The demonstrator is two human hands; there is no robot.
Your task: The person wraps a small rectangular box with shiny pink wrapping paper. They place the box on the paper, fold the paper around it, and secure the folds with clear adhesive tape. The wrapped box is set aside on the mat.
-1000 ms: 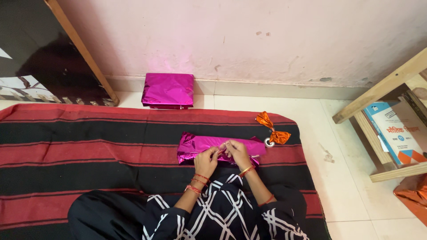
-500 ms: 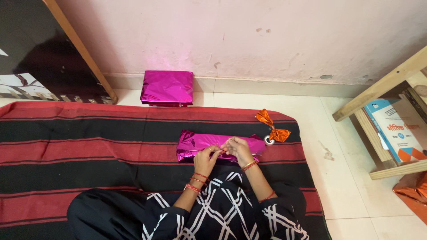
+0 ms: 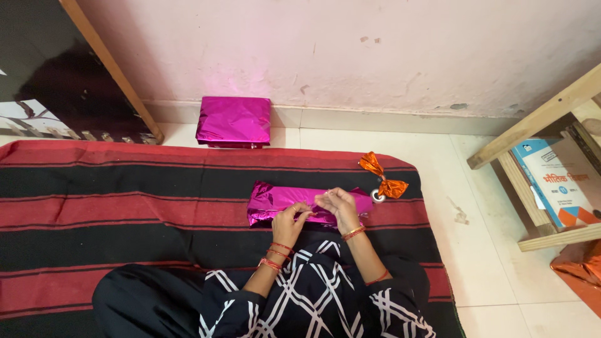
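While the person sits cross-legged on a red-and-black striped woven mat (image 3: 125,206), both hands meet over a long parcel wrapped in shiny magenta foil (image 3: 275,199), which lies crosswise directly beneath and just beyond them. Left hand (image 3: 289,220) is curled with fingertips pinched on something small at the parcel's near edge, probably tape or a thin strip, though it is too small to tell. Right hand (image 3: 339,206), touching it, pinches the same spot, likely to steady the foil. This wrapping is crinkled, glossy and puffed at the left end. Beyond the hands, a flat square magenta-foil package (image 3: 233,121) rests against the wall. Just right of the right hand lie an orange foil bow (image 3: 383,176) and a small tape roll (image 3: 378,196).
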